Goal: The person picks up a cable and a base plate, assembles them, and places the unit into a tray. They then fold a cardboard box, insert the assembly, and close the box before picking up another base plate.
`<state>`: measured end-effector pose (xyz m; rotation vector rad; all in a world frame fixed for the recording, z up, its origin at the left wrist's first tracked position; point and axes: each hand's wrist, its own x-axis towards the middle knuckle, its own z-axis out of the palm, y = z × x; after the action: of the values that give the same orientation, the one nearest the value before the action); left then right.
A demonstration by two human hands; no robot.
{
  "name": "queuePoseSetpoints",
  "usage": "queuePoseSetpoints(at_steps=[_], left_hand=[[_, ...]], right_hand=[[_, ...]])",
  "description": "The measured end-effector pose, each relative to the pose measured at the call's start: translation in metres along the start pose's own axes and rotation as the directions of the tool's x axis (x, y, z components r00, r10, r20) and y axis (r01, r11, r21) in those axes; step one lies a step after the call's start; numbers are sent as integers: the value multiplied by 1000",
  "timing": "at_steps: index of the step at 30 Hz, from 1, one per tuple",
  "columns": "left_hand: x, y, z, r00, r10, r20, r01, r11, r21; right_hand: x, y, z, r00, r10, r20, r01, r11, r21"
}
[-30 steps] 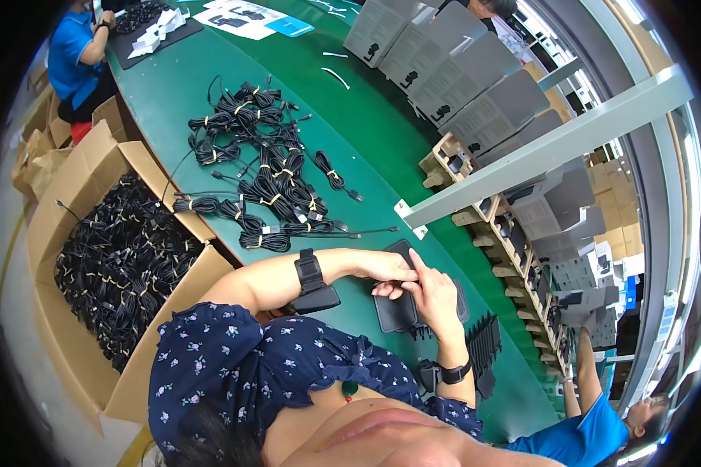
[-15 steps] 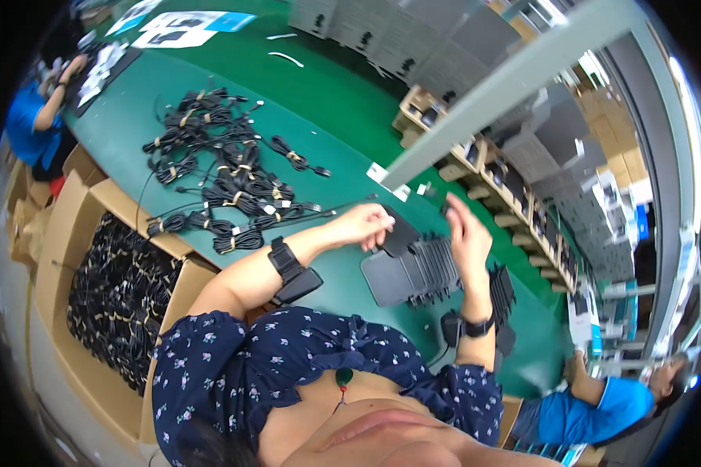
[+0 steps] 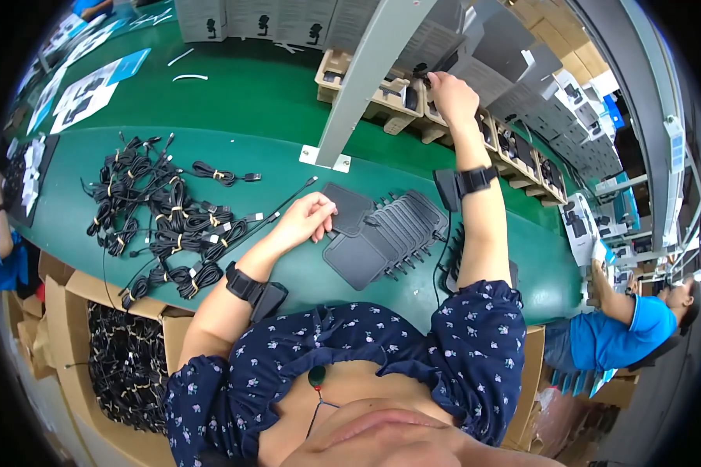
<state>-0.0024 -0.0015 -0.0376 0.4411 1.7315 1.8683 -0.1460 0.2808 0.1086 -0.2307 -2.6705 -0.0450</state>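
Note:
My right hand (image 3: pixel 455 100) is stretched far forward over the row of moulded trays, with its fingers closed on a small black part (image 3: pixel 421 71) whose kind I cannot make out. My left hand (image 3: pixel 308 219) is low over the table, fingers curled in, at the edge of a flat black panel (image 3: pixel 347 208). What those fingers hold, if anything, is hidden. Beside that panel a stack of similar black panels (image 3: pixel 401 233) lies fanned out, with small pegs along the edges. Bundled black cables (image 3: pixel 175 214) with tan ties lie heaped to the left.
Tan moulded trays (image 3: pixel 506 148) with black parts line the far edge. A grey post (image 3: pixel 366 70) rises from the table. An open carton (image 3: pixel 68 342) full of cables stands at the left. Printed boxes (image 3: pixel 245 23) stand behind. A person in blue (image 3: pixel 611 331) sits at the right.
My right hand has gone from above the panel stack out to the far trays, carrying the small black part. My left hand stays near the loose panel. The view has turned.

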Motion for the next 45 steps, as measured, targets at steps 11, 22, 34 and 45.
queuePoseSetpoints(at_steps=[11,22,34,45], left_hand=[[-6,-2,-3,999,-45,-13,45,999,-9],[-1,-3,-3,999,-28,-41,26,999,-41],[11,-11,-8,900,186,-393,-153,982,114],[5,-13,-7,854,301,-425,-166,930,327]], right_hand=[[70,24,39,888,168,427,-35,953,-302],[40,36,111,927,325,186,-362,905,225],[35,80,124,993,83,87,-71,988,-140],[-153,-63,3,826,-456,333,397,888,232]])
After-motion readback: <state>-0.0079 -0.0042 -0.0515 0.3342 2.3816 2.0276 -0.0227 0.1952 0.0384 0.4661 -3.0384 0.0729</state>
